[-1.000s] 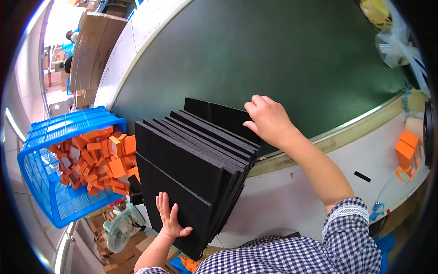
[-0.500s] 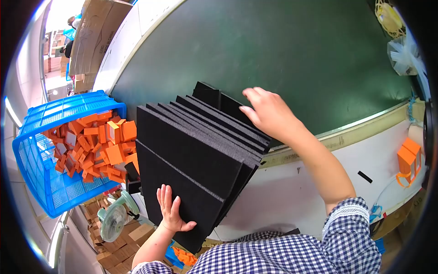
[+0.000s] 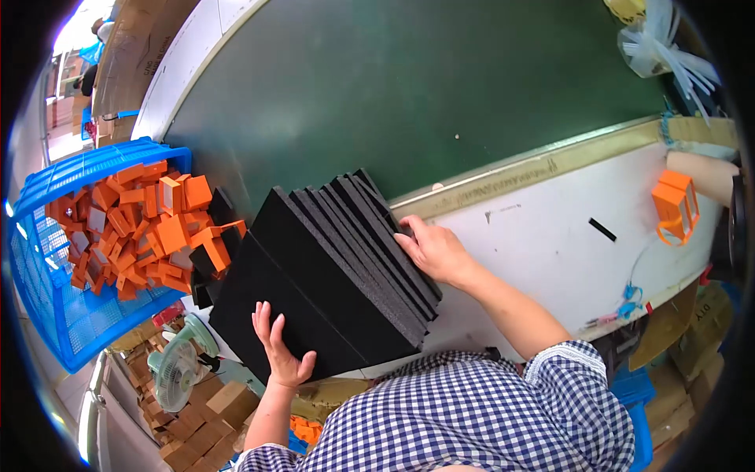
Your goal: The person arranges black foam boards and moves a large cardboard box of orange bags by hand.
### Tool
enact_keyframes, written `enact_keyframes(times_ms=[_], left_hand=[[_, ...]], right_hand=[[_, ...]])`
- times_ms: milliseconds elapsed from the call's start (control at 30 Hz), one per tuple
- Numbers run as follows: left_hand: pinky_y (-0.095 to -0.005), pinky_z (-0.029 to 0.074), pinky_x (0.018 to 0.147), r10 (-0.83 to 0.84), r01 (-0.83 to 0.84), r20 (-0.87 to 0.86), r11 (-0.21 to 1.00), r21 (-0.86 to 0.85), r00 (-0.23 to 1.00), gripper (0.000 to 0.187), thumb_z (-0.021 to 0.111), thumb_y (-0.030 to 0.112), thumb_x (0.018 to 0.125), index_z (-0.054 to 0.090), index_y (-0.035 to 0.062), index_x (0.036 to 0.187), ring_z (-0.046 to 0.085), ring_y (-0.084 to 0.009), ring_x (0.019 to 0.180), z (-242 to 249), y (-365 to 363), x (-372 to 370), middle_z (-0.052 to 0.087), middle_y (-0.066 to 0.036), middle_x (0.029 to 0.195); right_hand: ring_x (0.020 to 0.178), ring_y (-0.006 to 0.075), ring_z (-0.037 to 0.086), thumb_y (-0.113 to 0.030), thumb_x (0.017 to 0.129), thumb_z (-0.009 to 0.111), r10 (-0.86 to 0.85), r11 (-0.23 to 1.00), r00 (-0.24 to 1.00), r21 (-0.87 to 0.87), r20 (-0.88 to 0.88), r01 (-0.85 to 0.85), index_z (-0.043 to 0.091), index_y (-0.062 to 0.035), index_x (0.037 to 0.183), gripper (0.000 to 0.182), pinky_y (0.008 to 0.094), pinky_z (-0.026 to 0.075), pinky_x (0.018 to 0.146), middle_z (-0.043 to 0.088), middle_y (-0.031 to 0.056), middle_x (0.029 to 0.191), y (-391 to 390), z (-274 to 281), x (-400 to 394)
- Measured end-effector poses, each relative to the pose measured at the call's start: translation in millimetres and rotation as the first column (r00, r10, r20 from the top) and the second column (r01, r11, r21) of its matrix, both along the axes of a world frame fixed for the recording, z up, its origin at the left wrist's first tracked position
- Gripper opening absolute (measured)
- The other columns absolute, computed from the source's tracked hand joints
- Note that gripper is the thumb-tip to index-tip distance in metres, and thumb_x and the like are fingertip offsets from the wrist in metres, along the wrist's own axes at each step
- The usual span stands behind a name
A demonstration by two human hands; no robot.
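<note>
A thick stack of black foam sheets [image 3: 314,283] stands tilted on the white table edge in front of me, its grey cut edges facing up and right. My left hand [image 3: 282,352] lies against the broad near face of the stack, fingers spread. On the far side, my right hand [image 3: 431,248] touches the upper edge of the rear sheets, its fingers bent over them. Both hands have the stack between them. The stack's underside is hidden.
A blue basket [image 3: 63,315] of small orange boxes [image 3: 173,234] lies tipped at the left. Beyond is a green conveyor belt [image 3: 354,86]. At the right are an orange box [image 3: 675,206], a black strip [image 3: 602,230] and blue-handled scissors [image 3: 629,303]. A fan [image 3: 177,374] stands lower left.
My right hand has come down onto the far sheets. The stack has moved nearer and tilted, its sheets closer together. The view has shifted right.
</note>
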State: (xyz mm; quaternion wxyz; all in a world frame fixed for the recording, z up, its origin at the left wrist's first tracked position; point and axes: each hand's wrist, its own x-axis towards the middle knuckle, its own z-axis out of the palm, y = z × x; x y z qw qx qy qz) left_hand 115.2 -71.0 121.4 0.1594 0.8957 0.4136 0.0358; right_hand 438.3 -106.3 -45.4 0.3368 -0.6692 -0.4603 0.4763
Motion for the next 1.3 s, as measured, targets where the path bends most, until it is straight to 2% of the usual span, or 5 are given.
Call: enact_keyframes(times_ms=[333,500,600,1067,1300], left_hand=[[-0.0569,0.014,0.118,-0.029,0.031,-0.027,0.994,0.107,0.999,0.078,0.054,0.053,0.089,0.034,0.0057,0.148,0.023,-0.0432,0.146,-3.2,-16.2,-7.4,0.027,-0.025,0.156],[-0.0549,0.012,0.119,-0.049,0.054,-0.050,0.992,0.116,0.998,0.077,0.055,0.050,0.089,0.034,0.0062,0.149,0.022,-0.0407,0.147,-0.3,-18.9,-15.9,0.027,-0.024,0.156],[-0.0545,0.012,0.119,-0.048,0.054,-0.049,0.991,0.124,0.998,0.076,0.056,0.048,0.090,0.034,0.0067,0.149,0.022,-0.0404,0.147,-0.9,-22.9,-26.0,0.026,-0.023,0.157],[-0.0532,0.013,0.119,-0.013,0.021,-0.053,0.988,0.153,0.998,0.075,0.057,0.045,0.089,0.034,0.0082,0.150,0.022,-0.0382,0.148,-1.9,-25.4,-47.1,0.026,-0.021,0.158],[-0.0528,0.013,0.119,-0.022,0.028,-0.044,0.988,0.153,0.999,0.074,0.060,0.042,0.088,0.035,0.0076,0.149,0.022,-0.0385,0.147,-1.9,-31.9,-53.3,0.026,-0.021,0.158]], right_hand=[[0.084,0.0425,0.065,-0.061,0.095,0.047,-0.058,0.987,0.996,-0.151,-0.069,0.047,0.066,-0.0046,0.083,0.060,0.0475,0.051,0.074,0.068,0.0221,0.083,22.7,-18.0,-12.5],[0.067,0.0263,0.060,-0.048,0.099,0.052,-0.069,0.981,0.968,-0.190,-0.242,0.023,0.061,-0.0002,0.081,0.052,0.0397,0.047,0.064,0.058,0.0165,0.066,17.5,-16.6,-22.5],[0.081,0.0342,0.066,-0.048,0.094,0.055,-0.003,1.000,0.994,0.024,0.113,0.000,0.067,-0.0033,0.085,0.047,0.0434,0.052,0.075,0.068,0.0174,0.085,18.3,-18.4,-34.2],[0.066,0.0137,0.068,-0.020,0.093,0.067,-0.437,0.886,0.859,0.038,-0.266,0.463,0.066,-0.0017,0.093,0.018,0.0276,0.055,0.060,0.071,0.0083,0.076,21.9,-47.7,-72.2],[0.072,0.0251,0.070,-0.039,0.091,0.069,-0.332,0.943,0.938,0.019,0.095,0.332,0.066,-0.0024,0.092,0.037,0.0355,0.055,0.069,0.071,0.0145,0.077,32.3,-22.0,-74.2]])
